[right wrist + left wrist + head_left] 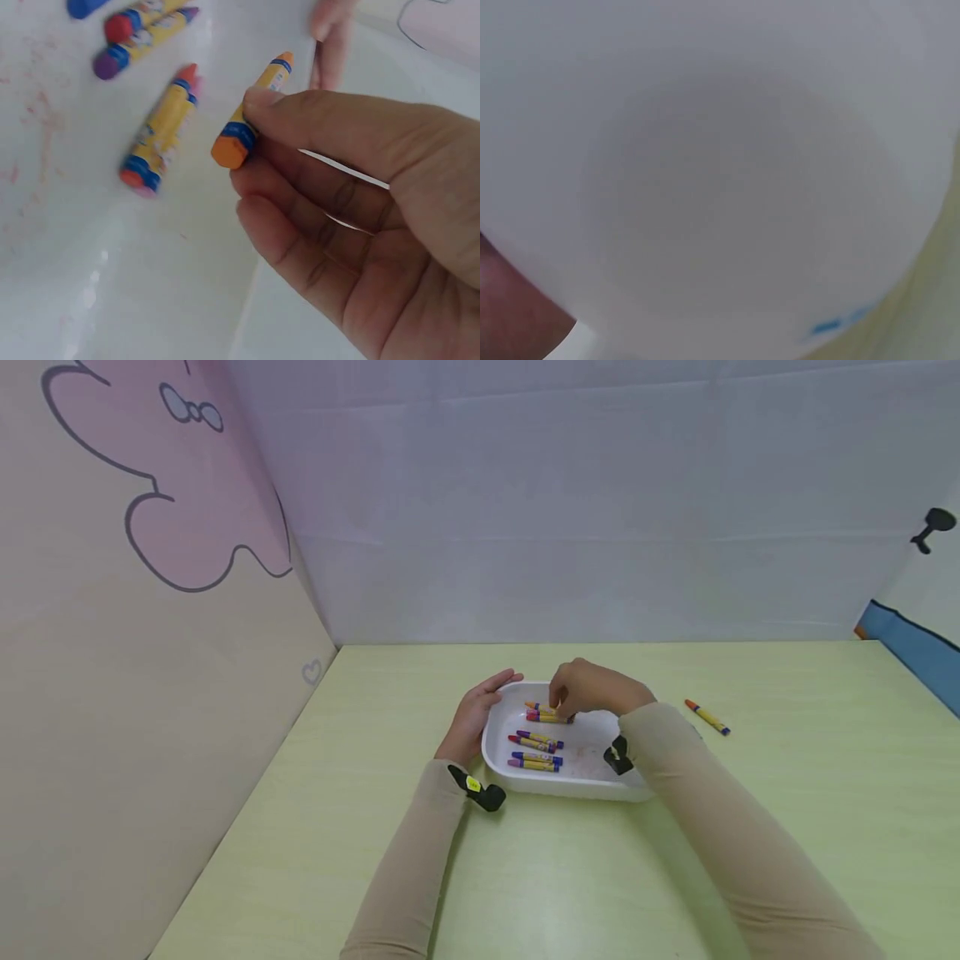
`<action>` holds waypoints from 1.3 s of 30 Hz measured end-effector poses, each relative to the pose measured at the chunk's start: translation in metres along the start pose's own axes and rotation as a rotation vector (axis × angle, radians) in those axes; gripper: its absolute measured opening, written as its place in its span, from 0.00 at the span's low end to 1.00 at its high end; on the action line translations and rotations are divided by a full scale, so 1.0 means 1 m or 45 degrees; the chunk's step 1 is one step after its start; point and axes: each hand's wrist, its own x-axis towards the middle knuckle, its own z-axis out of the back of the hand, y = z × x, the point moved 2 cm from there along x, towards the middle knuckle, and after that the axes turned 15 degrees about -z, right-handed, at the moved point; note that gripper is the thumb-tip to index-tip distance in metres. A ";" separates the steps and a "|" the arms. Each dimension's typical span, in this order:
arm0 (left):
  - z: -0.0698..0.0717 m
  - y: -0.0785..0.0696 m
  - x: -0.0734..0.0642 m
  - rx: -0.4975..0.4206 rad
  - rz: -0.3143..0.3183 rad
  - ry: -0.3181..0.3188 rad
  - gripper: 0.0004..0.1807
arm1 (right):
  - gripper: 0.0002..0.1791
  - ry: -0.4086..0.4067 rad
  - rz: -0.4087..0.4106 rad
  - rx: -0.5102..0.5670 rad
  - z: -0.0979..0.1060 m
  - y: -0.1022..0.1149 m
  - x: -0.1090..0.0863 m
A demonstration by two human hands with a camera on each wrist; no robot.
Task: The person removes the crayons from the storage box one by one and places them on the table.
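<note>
White tray [562,787], with one orange crayon [274,75] held over its far side.

Near pair [536,766], middle pair [533,744], far pair [547,718]: crayons inside the tray, tips left. Loose crayon [707,717]: on the worktop [555,877], right of the tray. Left hand [472,718]: fingers nearly straight, touching the tray's left end. Right hand [600,687]: thumb and fingers clamped on the orange crayon, just beside the far pair; whether it touches the tray floor cannot be told. Handling, by judgement: light, stiff, liable to snap if bent, the bare waxy ends more slippery than the wrapped barrel; best held mid-barrel or toward the blunt end. Long axis: roughly crosswise, near parallel to the far pair; tip pointing left, toward the left hand, blunt end rightward.
</note>
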 end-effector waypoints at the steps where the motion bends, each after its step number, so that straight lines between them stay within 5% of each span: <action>1: 0.000 0.000 0.000 -0.002 -0.002 0.000 0.25 | 0.07 0.002 -0.009 0.011 0.004 -0.002 -0.003; 18: -0.001 0.000 -0.001 0.027 0.012 -0.015 0.24 | 0.14 -0.116 -0.096 0.122 0.048 -0.082 -0.040; 39: -0.004 0.000 -0.004 0.021 0.013 0.005 0.25 | 0.20 -0.111 -0.272 0.199 0.032 -0.187 -0.066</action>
